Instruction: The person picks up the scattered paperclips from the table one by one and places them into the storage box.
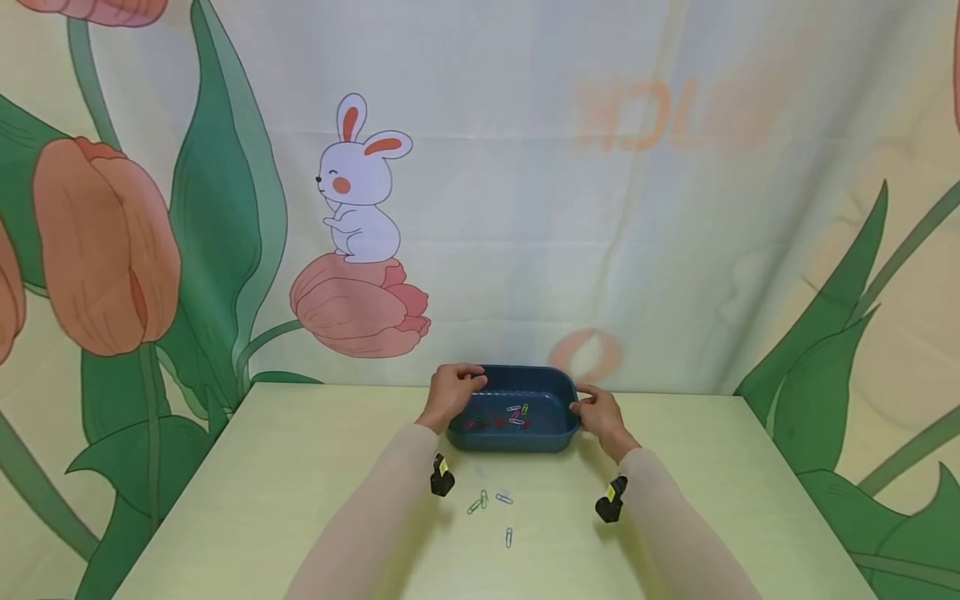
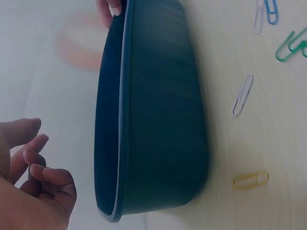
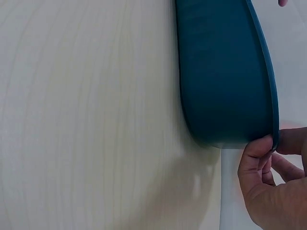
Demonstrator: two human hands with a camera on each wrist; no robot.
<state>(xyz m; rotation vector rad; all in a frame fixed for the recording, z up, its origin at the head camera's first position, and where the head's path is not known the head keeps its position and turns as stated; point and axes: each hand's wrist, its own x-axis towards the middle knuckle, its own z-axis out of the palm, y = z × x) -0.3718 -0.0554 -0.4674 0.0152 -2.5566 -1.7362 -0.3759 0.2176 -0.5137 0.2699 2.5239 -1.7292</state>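
A dark blue plastic bin (image 1: 512, 442) stands at the far part of the table, with several coloured paper clips (image 1: 516, 421) on its floor. My right hand (image 1: 602, 419) pinches the bin's rim at the right end; in the right wrist view, thumb and index finger meet on that rim. At the other end, my left hand (image 1: 448, 397) hovers by the rim with loosely bent fingers. The left wrist view shows a gap between that hand (image 2: 36, 179) and the bin, and nothing held.
Loose paper clips lie on the table before the bin: green (image 2: 286, 47), blue (image 2: 271, 12), white (image 2: 242, 96) and yellow (image 2: 250, 180). A printed curtain (image 1: 487, 208) with a rabbit and tulips hangs right behind the table's back edge.
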